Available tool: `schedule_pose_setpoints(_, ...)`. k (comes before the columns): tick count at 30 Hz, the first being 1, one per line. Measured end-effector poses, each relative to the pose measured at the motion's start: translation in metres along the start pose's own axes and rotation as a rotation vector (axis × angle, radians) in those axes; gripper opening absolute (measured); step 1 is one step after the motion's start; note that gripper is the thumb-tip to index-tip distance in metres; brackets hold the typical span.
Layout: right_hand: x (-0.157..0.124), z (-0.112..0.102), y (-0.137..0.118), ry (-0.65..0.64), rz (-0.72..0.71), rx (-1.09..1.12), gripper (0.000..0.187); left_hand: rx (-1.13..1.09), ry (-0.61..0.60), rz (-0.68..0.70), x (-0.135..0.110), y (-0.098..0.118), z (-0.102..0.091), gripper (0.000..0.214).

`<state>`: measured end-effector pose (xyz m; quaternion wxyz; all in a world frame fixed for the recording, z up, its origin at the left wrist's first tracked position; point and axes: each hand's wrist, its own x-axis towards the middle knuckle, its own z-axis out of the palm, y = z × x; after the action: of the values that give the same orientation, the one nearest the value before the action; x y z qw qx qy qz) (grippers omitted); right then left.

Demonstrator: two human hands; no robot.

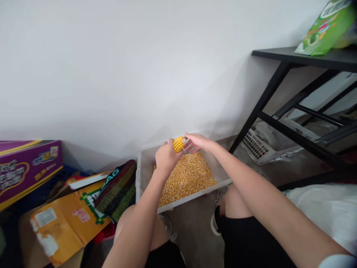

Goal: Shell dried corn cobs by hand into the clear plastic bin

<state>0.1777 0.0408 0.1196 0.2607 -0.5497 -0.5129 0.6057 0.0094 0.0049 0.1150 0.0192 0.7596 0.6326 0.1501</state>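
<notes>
A yellow corn cob (178, 144) is in my left hand (166, 155), whose fingers are wrapped round it. Its kernel-covered side faces up, and a pale end sticks out to the right. Close by that end is my right hand (198, 142), thumb and fingers apart; whether the thumb touches the cob I cannot tell. Both hands are above a whitish plastic bin (145, 163) on the floor. Loose corn kernels (186, 178) lie heaped inside it, yellow with paler bits.
A black metal shelf (269, 118) stands at the right, with a green package (325, 29) on top and a white basket (258, 147) below. On the left are a purple box (30, 167), a flattened orange carton (69, 219) and a mesh bag (117, 193). White plastic (326, 208) lies lower right.
</notes>
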Motion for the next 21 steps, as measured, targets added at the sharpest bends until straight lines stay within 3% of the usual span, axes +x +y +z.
schedule_pose_setpoints(3,-0.007,0.001,-0.005,-0.077,-0.024,0.008,0.049,-0.006,0.073,0.044,-0.002,0.005,-0.002,0.039)
schedule_pose_setpoints(7,-0.01,0.003,-0.008,-0.085,-0.131,0.015,0.038,-0.003,0.137,0.043,-0.004,0.006,-0.003,0.04)
schedule_pose_setpoints(13,-0.015,0.002,-0.009,-0.175,-0.186,0.01,0.02,0.004,0.091,0.098,-0.003,-0.003,-0.005,0.042)
schedule_pose_setpoints(17,-0.018,0.0,-0.008,-0.226,-0.21,0.053,0.019,0.045,0.061,0.135,-0.003,-0.005,-0.008,0.029)
schedule_pose_setpoints(21,-0.016,-0.001,-0.006,-0.248,-0.164,0.168,0.019,0.087,0.112,0.164,-0.003,-0.004,-0.009,0.026)
